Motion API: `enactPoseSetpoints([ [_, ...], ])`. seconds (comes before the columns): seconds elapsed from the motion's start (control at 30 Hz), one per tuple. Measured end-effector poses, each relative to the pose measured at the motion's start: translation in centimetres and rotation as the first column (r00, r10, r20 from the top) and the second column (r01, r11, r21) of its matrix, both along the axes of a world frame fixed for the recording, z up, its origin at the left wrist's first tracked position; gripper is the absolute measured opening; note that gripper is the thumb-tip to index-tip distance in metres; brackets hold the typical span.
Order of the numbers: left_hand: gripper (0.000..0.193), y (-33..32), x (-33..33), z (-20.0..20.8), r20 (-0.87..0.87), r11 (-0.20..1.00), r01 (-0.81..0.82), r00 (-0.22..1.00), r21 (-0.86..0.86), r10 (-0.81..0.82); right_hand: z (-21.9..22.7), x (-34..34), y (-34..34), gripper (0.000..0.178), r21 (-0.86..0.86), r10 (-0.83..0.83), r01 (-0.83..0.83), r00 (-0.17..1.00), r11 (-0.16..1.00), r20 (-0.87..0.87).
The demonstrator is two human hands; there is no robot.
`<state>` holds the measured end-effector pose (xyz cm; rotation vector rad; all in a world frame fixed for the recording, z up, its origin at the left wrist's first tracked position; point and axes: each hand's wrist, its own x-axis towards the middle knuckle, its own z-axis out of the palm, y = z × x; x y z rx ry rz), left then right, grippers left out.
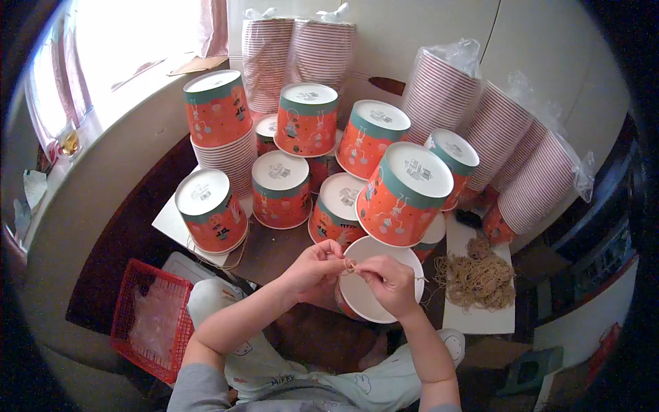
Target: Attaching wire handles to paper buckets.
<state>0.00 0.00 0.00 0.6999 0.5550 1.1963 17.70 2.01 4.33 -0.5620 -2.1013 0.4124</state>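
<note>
My left hand (318, 269) and my right hand (390, 280) meet above an upright, open paper bucket (374, 307) with a white inside. Between my pinched fingertips is a small loop of tan twine (349, 266); both hands are closed on it. A loose end of twine shows past the right hand. Just beyond, an orange and green paper bucket (395, 206) stands upside down on others. To the right, a tangled heap of tan twine (480, 278) lies on a white board (501, 320).
Several upside-down orange buckets, such as one at the left (213, 218), crowd the table (264, 255). Tall plastic-wrapped bucket stacks (268, 62) stand behind, with more leaning at the right (443, 86). A red plastic basket (180, 329) holding clear plastic sits at lower left.
</note>
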Motion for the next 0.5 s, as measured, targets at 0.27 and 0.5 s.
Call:
enactPoseSetpoints([
  [0.27, 0.018, -0.3, 0.4, 1.7, -0.04, 0.996, -0.083, 0.996, -0.025, 0.082, 0.6, -0.2, -0.7, 0.019, -0.097, -0.084, 0.09, 0.994, 0.991, 0.068],
  [0.5, 0.017, 0.0, -0.3, 0.7, -0.022, 0.998, -0.032, 0.999, -0.059, 0.031, 0.4, -0.2, -0.3, 0.021, 0.039, -0.053, 0.051, 0.998, 0.998, 0.039],
])
